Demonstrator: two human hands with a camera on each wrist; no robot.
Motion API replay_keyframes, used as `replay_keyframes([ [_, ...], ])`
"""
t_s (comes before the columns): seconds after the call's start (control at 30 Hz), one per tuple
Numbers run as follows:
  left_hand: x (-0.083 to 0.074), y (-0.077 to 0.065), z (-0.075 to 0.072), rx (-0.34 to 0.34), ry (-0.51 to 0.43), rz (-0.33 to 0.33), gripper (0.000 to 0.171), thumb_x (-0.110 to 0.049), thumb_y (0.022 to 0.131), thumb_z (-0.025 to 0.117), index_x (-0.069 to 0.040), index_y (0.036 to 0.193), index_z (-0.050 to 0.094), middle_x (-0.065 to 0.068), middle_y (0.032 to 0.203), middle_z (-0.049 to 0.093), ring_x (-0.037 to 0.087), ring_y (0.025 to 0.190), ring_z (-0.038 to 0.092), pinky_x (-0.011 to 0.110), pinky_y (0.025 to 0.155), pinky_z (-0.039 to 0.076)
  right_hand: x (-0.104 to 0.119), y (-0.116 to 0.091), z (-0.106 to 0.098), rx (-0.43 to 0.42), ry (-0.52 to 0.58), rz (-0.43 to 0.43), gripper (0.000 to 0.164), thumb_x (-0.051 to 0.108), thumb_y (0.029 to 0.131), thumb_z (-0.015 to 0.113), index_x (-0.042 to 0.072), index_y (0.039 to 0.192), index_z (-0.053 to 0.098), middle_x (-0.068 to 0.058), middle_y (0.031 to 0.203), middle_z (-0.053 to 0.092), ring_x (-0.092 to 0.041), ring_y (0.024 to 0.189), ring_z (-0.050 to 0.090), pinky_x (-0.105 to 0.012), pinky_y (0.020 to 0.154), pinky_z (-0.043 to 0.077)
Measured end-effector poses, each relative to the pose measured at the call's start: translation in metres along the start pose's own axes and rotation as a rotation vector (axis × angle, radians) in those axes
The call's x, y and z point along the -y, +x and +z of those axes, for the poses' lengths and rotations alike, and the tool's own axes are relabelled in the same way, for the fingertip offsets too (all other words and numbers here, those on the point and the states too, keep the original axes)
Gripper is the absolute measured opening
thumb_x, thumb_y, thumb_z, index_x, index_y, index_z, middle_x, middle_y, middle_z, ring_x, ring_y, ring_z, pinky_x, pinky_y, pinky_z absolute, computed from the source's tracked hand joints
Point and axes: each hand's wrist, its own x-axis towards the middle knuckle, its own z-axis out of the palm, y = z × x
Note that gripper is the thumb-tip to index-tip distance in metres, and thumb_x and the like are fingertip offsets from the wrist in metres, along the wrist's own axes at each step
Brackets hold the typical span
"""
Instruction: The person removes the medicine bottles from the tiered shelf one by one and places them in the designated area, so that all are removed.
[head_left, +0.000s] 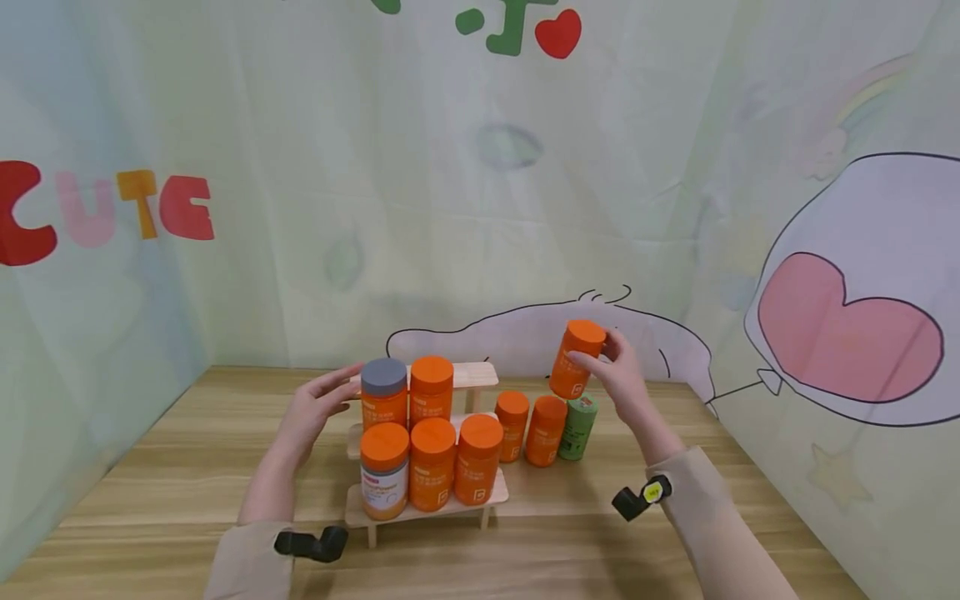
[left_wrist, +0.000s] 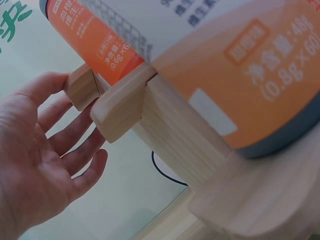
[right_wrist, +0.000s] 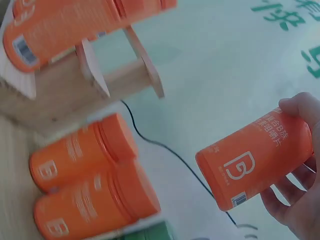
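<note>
My right hand [head_left: 626, 387] grips an orange bottle [head_left: 573, 367] with an orange lid, slightly tilted, raised above the table at the right. Its printed "B" label [right_wrist: 240, 165] faces the right wrist camera. At the left, my left hand [head_left: 311, 417] has its fingers loosely bent by the end of a tiered wooden rack [head_left: 480, 375]. In the left wrist view the fingertips are right at the ends of the rack's upper boards [left_wrist: 117, 107]. On the rack stand a grey-lidded bottle [head_left: 384, 383], a white-labelled bottle [head_left: 384, 487] and several plain orange ones [head_left: 432, 475].
Two orange bottles [head_left: 546, 437] stand on the table [head_left: 570, 533] just right of the rack. Beside them is a green container [head_left: 577, 433], below the raised bottle. A printed curtain [head_left: 420, 208] hangs behind and around the table.
</note>
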Motion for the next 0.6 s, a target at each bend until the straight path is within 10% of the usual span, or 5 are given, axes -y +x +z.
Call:
replay_keyframes([
  [0.6, -0.003, -0.001, 0.001, -0.011, 0.01, -0.021, 0.057, -0.035, 0.1, 0.055, -0.003, 0.145, 0.045, -0.02, 0.116, 0.061, -0.008, 0.094, 0.059, 0.023, 0.091, 0.044, -0.059, -0.018, -0.069, -0.183, -0.128, 0.113, 0.057, 0.021, 0.093, 0.067, 0.001, 0.14, 0.041, -0.003, 0.122, 0.053, -0.007, 0.107, 0.048, -0.017, 0.086, 0.043],
])
